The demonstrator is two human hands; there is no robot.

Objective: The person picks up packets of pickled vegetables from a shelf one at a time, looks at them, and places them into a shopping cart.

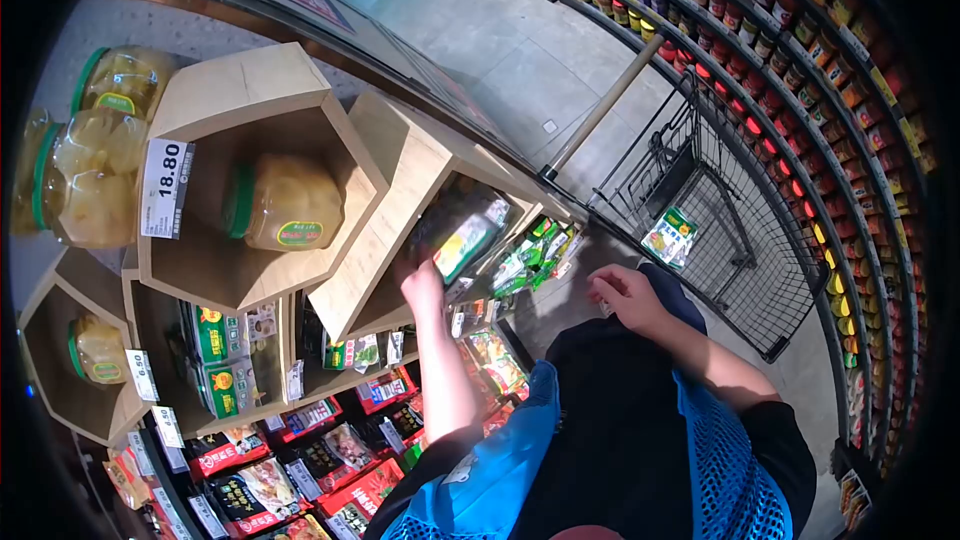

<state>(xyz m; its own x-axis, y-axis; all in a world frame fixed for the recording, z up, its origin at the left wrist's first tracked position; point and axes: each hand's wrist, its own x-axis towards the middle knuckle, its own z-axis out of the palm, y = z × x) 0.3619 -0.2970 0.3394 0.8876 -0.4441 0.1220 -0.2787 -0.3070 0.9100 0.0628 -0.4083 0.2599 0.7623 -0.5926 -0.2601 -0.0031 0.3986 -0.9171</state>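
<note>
My left hand [424,285] reaches into a hexagonal wooden shelf compartment [375,265]. It is closed on the near edge of a clear plastic food package [465,245] with a green, white and yellow label; the package is slightly blurred, and its contents are not clear. Most of the left fingers are hidden behind it. My right hand [625,297] hangs before my body with loosely bent fingers, holding nothing visible. Beyond it stands a black wire shopping cart [745,270], with a green and white packet [670,237] lying inside.
Another hexagonal compartment [240,100] holds a green-lidded jar [290,202], with more large jars [95,175] at the left. Red packets [250,490] fill the lower shelf. Green bags [535,255] lie beside the compartment. Shelves of jars [800,110] curve along the right, past the tiled floor [490,55].
</note>
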